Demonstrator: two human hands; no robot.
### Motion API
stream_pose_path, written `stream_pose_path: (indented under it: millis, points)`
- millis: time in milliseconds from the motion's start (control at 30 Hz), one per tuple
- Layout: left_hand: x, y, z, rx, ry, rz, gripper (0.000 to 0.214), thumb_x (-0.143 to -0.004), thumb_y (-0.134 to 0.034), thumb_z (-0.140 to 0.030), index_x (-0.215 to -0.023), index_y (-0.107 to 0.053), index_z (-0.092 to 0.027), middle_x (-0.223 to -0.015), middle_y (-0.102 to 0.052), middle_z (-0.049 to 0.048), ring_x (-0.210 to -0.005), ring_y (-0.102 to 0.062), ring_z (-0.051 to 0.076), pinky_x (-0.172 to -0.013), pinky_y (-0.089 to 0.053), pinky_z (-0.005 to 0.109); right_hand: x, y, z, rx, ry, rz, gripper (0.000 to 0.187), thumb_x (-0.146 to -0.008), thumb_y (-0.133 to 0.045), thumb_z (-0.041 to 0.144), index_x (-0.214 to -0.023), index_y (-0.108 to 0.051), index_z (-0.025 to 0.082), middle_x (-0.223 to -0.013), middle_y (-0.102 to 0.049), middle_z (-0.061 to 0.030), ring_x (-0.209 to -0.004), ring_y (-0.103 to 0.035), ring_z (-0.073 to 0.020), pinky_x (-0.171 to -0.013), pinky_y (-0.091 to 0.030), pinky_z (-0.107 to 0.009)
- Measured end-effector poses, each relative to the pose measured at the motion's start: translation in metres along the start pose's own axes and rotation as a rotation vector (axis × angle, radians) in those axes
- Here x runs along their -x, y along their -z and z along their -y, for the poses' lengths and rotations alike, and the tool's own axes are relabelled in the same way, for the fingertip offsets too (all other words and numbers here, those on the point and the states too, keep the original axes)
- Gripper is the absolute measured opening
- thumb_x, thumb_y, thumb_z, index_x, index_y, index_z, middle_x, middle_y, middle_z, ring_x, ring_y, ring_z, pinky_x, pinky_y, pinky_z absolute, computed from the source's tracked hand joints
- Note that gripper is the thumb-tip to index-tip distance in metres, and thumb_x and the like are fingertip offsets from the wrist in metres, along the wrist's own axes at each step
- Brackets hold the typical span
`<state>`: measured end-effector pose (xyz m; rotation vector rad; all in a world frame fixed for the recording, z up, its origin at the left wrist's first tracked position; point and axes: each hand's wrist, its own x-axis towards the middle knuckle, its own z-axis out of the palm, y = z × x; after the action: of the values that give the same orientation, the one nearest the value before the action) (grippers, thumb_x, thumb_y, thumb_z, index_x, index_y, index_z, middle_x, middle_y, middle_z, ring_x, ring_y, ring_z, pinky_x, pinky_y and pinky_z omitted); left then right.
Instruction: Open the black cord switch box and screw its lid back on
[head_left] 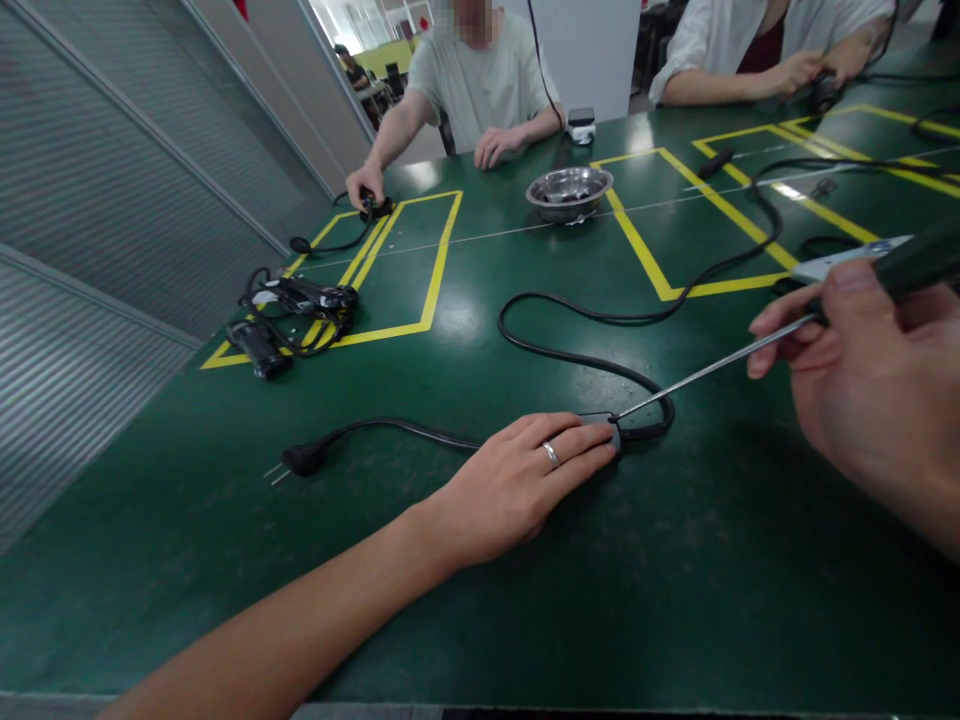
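My left hand, with a ring on one finger, lies over a small grey and black box on the table. Its fingers are bent over the top, and the thumb is hidden. A black power cord leaves the box to the left and ends in a two-pin plug; a thicker black cable curves away from the other end. In my right hand is a screwdriver with a dark green handle and a long metal shaft. Its tip meets the box's far right corner, beside my left fingertips.
Coiled black cables and a black cylindrical part lie left, near yellow tape rectangles. A metal bowl stands mid-table. Across the table, one person's hand touches a black part; another person's hands hold a dark object.
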<state>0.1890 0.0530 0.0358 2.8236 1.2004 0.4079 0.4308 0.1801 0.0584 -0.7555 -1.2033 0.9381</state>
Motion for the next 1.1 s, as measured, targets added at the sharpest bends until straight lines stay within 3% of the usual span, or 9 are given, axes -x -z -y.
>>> stream_pose_path:
  millis: [100,233,300,433,633,733,867,1100]
  points:
    - [0.001,0.0,0.002,0.01,0.001,0.023,0.05,-0.092,-0.037,-0.005,-0.141,-0.041,-0.015,-0.149,-0.043,0.0056,-0.134,-0.04,0.022,-0.111,-0.04,0.04,0.0,0.002,0.001,-0.08,0.018,0.009,0.004,-0.083,-0.059,0.025,-0.086,-0.059,0.022,-0.075,-0.064,0.0,-0.063,-0.064,-0.0178,-0.038,-0.048,-0.029]
    - [0.001,0.0,0.003,0.017,0.008,0.023,0.05,-0.093,-0.038,-0.005,-0.142,-0.04,-0.015,-0.15,-0.043,0.0049,-0.134,-0.04,0.022,-0.111,-0.04,0.041,-0.001,0.007,0.002,-0.256,-0.014,0.098,0.024,-0.078,-0.048,0.023,-0.097,-0.063,0.02,-0.081,-0.067,-0.0045,-0.059,-0.063,-0.0196,-0.035,-0.044,-0.031]
    - [0.001,-0.001,0.002,0.019,0.007,0.01,0.05,-0.093,-0.039,-0.006,-0.142,-0.04,-0.016,-0.149,-0.044,0.0061,-0.133,-0.041,0.022,-0.11,-0.042,0.041,-0.002,0.007,0.003,-0.213,-0.004,0.093,0.024,-0.078,-0.048,0.022,-0.094,-0.065,0.018,-0.083,-0.067,-0.0056,-0.062,-0.063,-0.0197,-0.035,-0.043,-0.031]
    - [0.001,-0.001,0.002,0.022,0.008,-0.004,0.049,-0.094,-0.039,-0.008,-0.141,-0.041,-0.016,-0.147,-0.046,0.0081,-0.133,-0.042,0.022,-0.107,-0.043,0.042,-0.001,0.004,0.007,-0.062,-0.011,0.053,0.005,-0.08,-0.06,0.024,-0.081,-0.063,0.019,-0.078,-0.065,-0.0028,-0.055,-0.059,-0.0154,-0.037,-0.043,-0.028]
    - [0.001,-0.001,0.002,0.023,0.007,0.006,0.048,-0.094,-0.039,-0.008,-0.142,-0.041,-0.015,-0.149,-0.044,0.0064,-0.133,-0.04,0.022,-0.109,-0.041,0.04,-0.001,0.002,0.003,-0.056,-0.047,0.02,0.013,-0.078,-0.067,0.026,-0.081,-0.056,0.021,-0.074,-0.064,-0.001,-0.055,-0.06,-0.0159,-0.037,-0.045,-0.027]
    - [0.001,-0.001,0.001,0.026,0.016,0.002,0.048,-0.094,-0.041,-0.008,-0.141,-0.04,-0.016,-0.149,-0.044,0.0063,-0.133,-0.04,0.022,-0.11,-0.04,0.04,-0.004,0.006,0.0,-0.137,-0.111,0.05,0.01,-0.08,-0.057,0.025,-0.088,-0.058,0.021,-0.075,-0.064,-0.002,-0.054,-0.06,-0.0171,-0.036,-0.044,-0.028]
    - [0.0,-0.002,0.001,0.034,0.026,-0.004,0.05,-0.092,-0.042,-0.006,-0.141,-0.041,-0.017,-0.147,-0.045,0.0073,-0.133,-0.041,0.023,-0.108,-0.042,0.041,-0.006,0.011,0.0,-0.224,-0.202,0.087,0.03,-0.076,-0.042,0.023,-0.097,-0.063,0.017,-0.082,-0.066,-0.0087,-0.055,-0.059,-0.0192,-0.036,-0.042,-0.031]
    - [0.001,-0.002,0.001,0.023,0.028,0.004,0.05,-0.092,-0.044,-0.007,-0.141,-0.04,-0.016,-0.149,-0.044,0.0062,-0.133,-0.04,0.023,-0.109,-0.04,0.04,-0.008,0.007,0.002,-0.075,-0.128,0.07,0.009,-0.081,-0.057,0.022,-0.077,-0.062,0.015,-0.079,-0.064,-0.0055,-0.049,-0.056,-0.0152,-0.037,-0.04,-0.03]
